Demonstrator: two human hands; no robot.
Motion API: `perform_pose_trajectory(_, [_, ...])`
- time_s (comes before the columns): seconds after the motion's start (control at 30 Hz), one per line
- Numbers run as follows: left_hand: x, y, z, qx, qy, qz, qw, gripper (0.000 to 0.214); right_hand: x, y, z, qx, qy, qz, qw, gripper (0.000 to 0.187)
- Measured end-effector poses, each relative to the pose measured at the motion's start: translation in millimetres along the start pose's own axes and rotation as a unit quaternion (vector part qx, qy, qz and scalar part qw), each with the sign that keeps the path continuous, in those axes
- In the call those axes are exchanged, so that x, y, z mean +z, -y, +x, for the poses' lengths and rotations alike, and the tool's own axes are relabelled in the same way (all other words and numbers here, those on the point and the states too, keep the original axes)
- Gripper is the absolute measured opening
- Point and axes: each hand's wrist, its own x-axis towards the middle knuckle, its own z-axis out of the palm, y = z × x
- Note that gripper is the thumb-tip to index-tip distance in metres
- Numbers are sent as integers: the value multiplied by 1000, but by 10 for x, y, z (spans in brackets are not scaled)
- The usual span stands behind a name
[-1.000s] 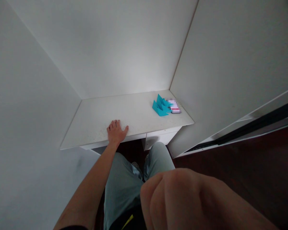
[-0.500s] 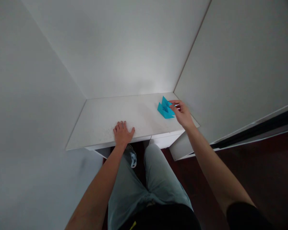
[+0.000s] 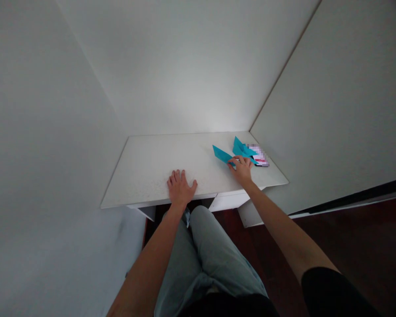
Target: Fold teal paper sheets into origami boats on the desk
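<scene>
My left hand (image 3: 181, 187) lies flat on the white desk top (image 3: 152, 163), fingers spread, near the front edge. With a pinch, my right hand (image 3: 241, 169) grips the right end of a blue folded paper boat (image 3: 221, 153); my fingers cover that end. Behind that hand sits a second blue paper boat (image 3: 240, 148), partly overlapping a flat, dark-edged object (image 3: 261, 156) whose face is pixelated.
White walls (image 3: 185, 66) close in the back and left of the desk. A pale panel (image 3: 343, 97) stands along its right side. Below the front edge is a white drawer front (image 3: 229, 201); my knees (image 3: 201, 218) are close to it.
The two paper boats, close together before, are now apart. My right hand has moved nearer to me with one boat. The flat object shows more now, and the whole view has shifted slightly.
</scene>
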Motion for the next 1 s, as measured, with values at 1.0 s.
perform_pose_trajectory(1.0, [295, 275, 2069, 114, 197, -392, 892, 53, 1035, 711, 1362, -274, 72, 391, 876, 21])
